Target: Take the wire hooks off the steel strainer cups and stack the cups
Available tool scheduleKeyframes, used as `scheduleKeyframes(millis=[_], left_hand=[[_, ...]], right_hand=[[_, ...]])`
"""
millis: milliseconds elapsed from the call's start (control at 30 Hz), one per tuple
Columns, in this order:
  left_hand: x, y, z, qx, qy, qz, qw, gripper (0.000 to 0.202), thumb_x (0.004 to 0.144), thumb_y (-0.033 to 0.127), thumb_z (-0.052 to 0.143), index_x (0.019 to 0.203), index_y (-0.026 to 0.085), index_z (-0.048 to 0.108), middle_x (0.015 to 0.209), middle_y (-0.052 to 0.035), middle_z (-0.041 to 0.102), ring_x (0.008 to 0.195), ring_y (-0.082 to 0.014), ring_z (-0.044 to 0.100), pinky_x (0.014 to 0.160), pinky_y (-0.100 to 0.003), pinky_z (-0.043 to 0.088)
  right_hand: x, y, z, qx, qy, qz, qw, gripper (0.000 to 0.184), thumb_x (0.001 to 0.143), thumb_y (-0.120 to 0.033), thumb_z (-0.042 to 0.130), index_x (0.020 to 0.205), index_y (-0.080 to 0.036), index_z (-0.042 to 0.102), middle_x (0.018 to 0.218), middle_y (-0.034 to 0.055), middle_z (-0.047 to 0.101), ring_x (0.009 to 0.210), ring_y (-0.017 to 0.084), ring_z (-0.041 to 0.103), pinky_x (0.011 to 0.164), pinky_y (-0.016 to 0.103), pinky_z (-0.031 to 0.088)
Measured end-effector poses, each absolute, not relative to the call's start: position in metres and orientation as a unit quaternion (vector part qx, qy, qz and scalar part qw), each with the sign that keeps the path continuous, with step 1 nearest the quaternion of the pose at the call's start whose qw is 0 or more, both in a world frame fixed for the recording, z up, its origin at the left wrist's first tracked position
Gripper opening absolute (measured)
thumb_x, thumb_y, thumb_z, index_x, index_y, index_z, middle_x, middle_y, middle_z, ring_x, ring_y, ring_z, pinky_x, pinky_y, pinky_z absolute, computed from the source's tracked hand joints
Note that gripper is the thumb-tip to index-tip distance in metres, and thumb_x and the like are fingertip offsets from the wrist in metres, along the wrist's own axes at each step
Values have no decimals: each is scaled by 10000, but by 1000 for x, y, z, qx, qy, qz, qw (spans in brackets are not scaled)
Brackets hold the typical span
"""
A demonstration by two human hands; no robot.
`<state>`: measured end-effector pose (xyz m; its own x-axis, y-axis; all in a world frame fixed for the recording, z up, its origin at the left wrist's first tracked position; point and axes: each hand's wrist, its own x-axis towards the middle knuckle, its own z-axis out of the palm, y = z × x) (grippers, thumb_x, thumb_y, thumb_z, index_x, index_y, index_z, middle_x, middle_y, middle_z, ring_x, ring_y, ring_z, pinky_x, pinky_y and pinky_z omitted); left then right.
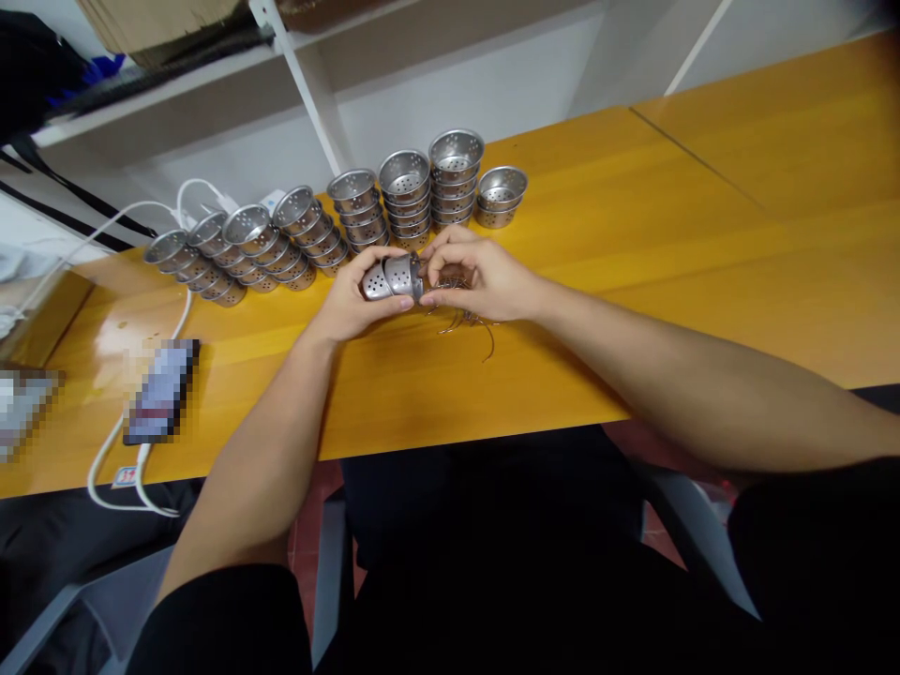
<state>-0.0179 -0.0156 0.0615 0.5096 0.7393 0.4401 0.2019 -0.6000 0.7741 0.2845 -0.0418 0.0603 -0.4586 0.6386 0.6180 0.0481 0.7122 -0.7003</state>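
Note:
Small perforated metal cups, nested and lying on their side, rest in my left hand, its fingers and thumb wrapped round them. At their right-hand end is my right hand, with thumb and fingers pinched together by the rim. Whatever sits between those fingertips is too small and too covered to make out. Under the right hand, thin loose wires lie tangled on the table, partly hidden by it. Just beyond both hands stand stacks of the same cups.
More leaning stacks of cups run to the left, and a short stack ends the row at right. A phone with a white cable lies on the yellow wooden table. White shelving borders the back edge.

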Motion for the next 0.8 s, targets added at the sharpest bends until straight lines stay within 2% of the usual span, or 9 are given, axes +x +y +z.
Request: scheduleKeyframes(millis=[133, 233, 333, 400, 500, 533, 600, 733, 800], left_hand=[[-15, -17, 60, 769, 311, 412, 378, 1037, 683, 891, 1203, 1440, 279, 845, 1399, -96, 899, 1198, -294, 865, 1053, -411, 714], [-13, -18, 58, 727, 349, 432, 404, 979, 669, 863, 1212, 1381, 288, 866, 1300, -70, 896, 1051, -239, 821, 943, -361, 683], [-14, -16, 56, 692, 393, 449, 407, 953, 611, 873, 1219, 1276, 277, 886, 1165, -43, 881, 946, -212, 760, 862, -337, 643], [-15, -14, 55, 681, 410, 460, 396, 947, 572, 910, 1209, 1193, 267, 895, 1105, -31, 874, 941, -215, 748, 874, -346, 635], [-16, -13, 56, 675, 419, 466, 389, 933, 578, 966, 1175, 1127, 265, 894, 1059, -22, 865, 959, -229, 752, 927, -375, 642], [-15, -14, 56, 674, 420, 464, 393, 928, 585, 963, 1175, 1129, 266, 895, 1065, -24, 868, 967, -233, 755, 935, -379, 644], [-14, -15, 55, 673, 416, 459, 404, 927, 589, 935, 1190, 1159, 265, 895, 1107, -33, 879, 988, -237, 763, 939, -376, 652], [-11, -18, 52, 677, 391, 460, 422, 931, 630, 879, 1206, 1269, 281, 887, 1225, -46, 899, 1038, -235, 800, 964, -358, 675], [-10, -19, 49, 680, 374, 460, 432, 928, 652, 854, 1211, 1318, 296, 883, 1263, -45, 899, 1050, -229, 813, 964, -347, 676]], right_hand=[[283, -45, 62, -219, -779, 333, 485, 713, 945, -964, 1065, 972, -293, 827, 1311, 107, 761, 1281, 381, 789, 1191, 650, 726], [286, -43, 61, -265, -766, 275, 517, 691, 947, -964, 1064, 1034, -312, 853, 1416, 132, 774, 1413, 435, 762, 1320, 723, 679], [296, -36, 57, -320, -756, 220, 527, 602, 1001, -887, 1062, 1113, -327, 872, 1484, 156, 771, 1484, 465, 733, 1350, 741, 669], [307, -28, 53, -338, -783, 209, 478, 509, 1053, -789, 1050, 1135, -317, 877, 1441, 155, 780, 1431, 461, 759, 1326, 751, 681], [324, -21, 49, -343, -844, 215, 350, 354, 1096, -620, 1021, 1120, -295, 885, 1354, 141, 787, 1297, 436, 805, 1293, 743, 687], [327, -20, 49, -343, -857, 217, 318, 315, 1095, -579, 1016, 1127, -292, 891, 1342, 140, 787, 1277, 433, 809, 1282, 734, 691], [328, -21, 51, -335, -865, 210, 308, 313, 1069, -551, 1028, 1204, -294, 911, 1374, 147, 791, 1308, 449, 806, 1281, 731, 693], [309, -37, 64, -251, -863, 203, 388, 530, 1067, -636, 1013, 1479, -325, 893, 1648, 164, 776, 1497, 477, 774, 1333, 731, 674], [296, -47, 70, -206, -867, 223, 395, 443, 1143, -648, 924, 1467, -349, 888, 1668, 133, 799, 1450, 427, 807, 1266, 668, 710]])
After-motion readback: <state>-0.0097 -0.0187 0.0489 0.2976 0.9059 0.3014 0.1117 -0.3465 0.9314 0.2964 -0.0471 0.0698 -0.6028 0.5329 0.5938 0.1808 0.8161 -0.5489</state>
